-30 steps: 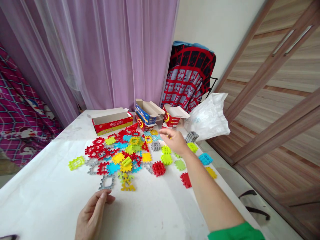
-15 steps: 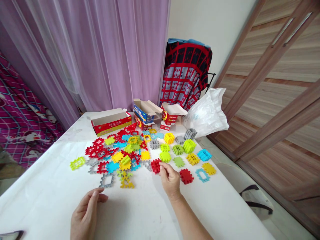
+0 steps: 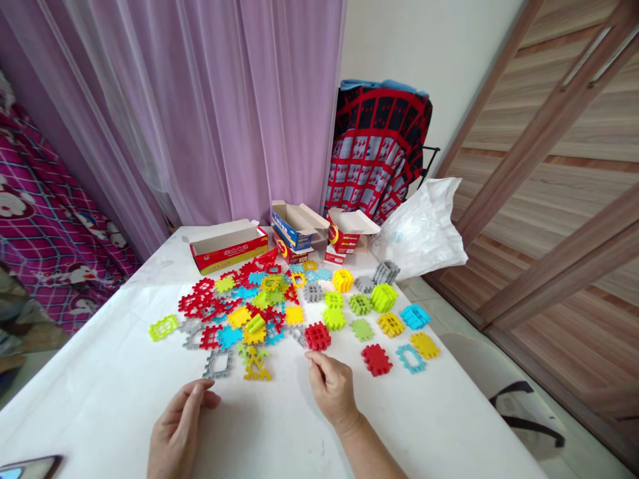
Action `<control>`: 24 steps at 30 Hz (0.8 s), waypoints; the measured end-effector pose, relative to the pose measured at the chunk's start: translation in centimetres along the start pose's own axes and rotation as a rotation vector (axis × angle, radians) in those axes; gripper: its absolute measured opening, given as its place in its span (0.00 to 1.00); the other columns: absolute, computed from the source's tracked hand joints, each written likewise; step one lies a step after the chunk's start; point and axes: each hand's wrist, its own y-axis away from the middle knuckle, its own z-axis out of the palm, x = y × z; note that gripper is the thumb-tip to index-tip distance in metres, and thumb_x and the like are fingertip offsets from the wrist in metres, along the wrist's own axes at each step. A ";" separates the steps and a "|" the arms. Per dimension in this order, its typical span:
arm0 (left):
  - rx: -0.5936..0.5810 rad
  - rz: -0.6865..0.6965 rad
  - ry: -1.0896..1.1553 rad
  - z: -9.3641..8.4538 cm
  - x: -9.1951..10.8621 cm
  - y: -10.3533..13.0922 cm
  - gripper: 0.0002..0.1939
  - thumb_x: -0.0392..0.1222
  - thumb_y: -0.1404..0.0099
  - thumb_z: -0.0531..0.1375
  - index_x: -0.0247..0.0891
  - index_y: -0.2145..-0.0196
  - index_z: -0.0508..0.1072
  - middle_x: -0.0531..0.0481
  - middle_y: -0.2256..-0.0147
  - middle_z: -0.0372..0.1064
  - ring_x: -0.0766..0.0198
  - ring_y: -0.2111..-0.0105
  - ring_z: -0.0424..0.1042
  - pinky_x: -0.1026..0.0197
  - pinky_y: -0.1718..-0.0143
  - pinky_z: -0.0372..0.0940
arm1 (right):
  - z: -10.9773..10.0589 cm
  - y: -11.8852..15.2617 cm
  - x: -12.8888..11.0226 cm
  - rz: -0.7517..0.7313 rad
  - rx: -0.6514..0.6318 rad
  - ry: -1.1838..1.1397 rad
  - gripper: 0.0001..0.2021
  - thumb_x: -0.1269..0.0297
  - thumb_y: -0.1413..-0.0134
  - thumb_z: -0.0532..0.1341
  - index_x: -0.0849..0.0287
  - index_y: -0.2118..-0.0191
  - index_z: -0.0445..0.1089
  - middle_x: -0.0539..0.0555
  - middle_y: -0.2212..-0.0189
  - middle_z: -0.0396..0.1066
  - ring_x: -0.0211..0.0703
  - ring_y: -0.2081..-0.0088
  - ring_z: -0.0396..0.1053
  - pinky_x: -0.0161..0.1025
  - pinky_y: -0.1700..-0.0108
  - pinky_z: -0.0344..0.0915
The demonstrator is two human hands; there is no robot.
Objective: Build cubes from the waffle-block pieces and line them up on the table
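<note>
My right hand (image 3: pixel 333 391) is just in front of a red toothed building piece (image 3: pixel 318 336) with a window grid, apart from it. Its fingers are curled closed and nothing shows in them. Resting near the front of the white table (image 3: pixel 279 432), my left hand (image 3: pixel 182 419) is loosely half-curled and holds nothing visible. Closest to it lie a grey frame piece (image 3: pixel 218 364) and a dark yellow piece (image 3: pixel 257 368). A solid red square piece (image 3: pixel 377 360) lies to the right of my right hand.
A pile of mixed pieces (image 3: pixel 244 293) spreads across the middle left. Sorted stacks, including a lime one (image 3: pixel 384 298) and a blue one (image 3: pixel 415 317), stand at right. Behind are open boxes (image 3: pixel 230 249) and a white plastic bag (image 3: pixel 424 229). A phone-like object (image 3: pixel 32 468) pokes in at lower left.
My right hand has let go of the red grid piece and drawn back toward me. The red piece stays on the table. The view has shifted slightly; my left hand keeps its place.
</note>
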 end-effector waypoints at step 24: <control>0.012 0.068 -0.105 3.3 0.1 -3.4 0.23 0.63 0.46 0.56 0.40 0.67 0.75 0.51 0.76 0.75 0.56 0.69 0.74 0.53 0.57 0.67 | -0.2 0.3 -0.2 0.062 -0.028 -0.081 0.12 0.68 0.45 0.54 0.58 0.66 0.76 0.50 0.81 0.73 0.34 0.82 0.66 0.28 0.74 0.64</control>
